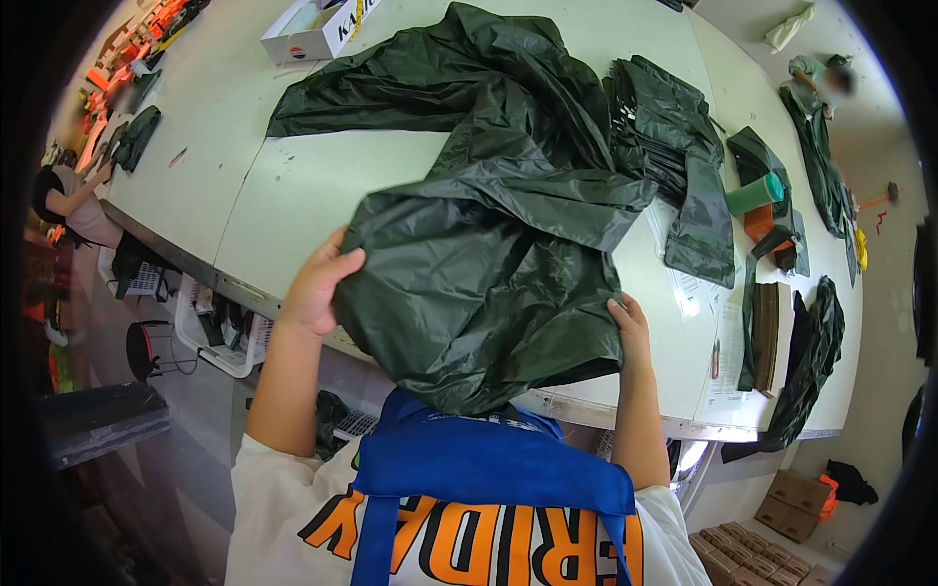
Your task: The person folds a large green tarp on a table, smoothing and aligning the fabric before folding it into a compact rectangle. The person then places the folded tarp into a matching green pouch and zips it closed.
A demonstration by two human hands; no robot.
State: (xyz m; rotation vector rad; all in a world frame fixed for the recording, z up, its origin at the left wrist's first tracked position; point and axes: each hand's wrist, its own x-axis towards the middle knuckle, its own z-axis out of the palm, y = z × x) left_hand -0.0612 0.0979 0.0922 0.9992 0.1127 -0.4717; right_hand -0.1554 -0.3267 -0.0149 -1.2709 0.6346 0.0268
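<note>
A dark green, shiny waterproof garment [469,283] stretches between my two hands, its near edge hanging over the front of the table. My left hand [322,278] pinches its left edge, thumb on top. At the right edge, my right hand [630,327] grips the fabric with the thumb showing and the other fingers partly hidden behind it. The rest of the garment lies crumpled away from me, one sleeve-like part [362,103] spread out to the far left.
A pile of folded dark green pieces [664,127] lies right of the garment. Beyond are a green cylinder [754,194], a cardboard piece [772,337], and a white box [311,34] at the far left. Crates [220,332] stand under the table. Other people work at left and far right.
</note>
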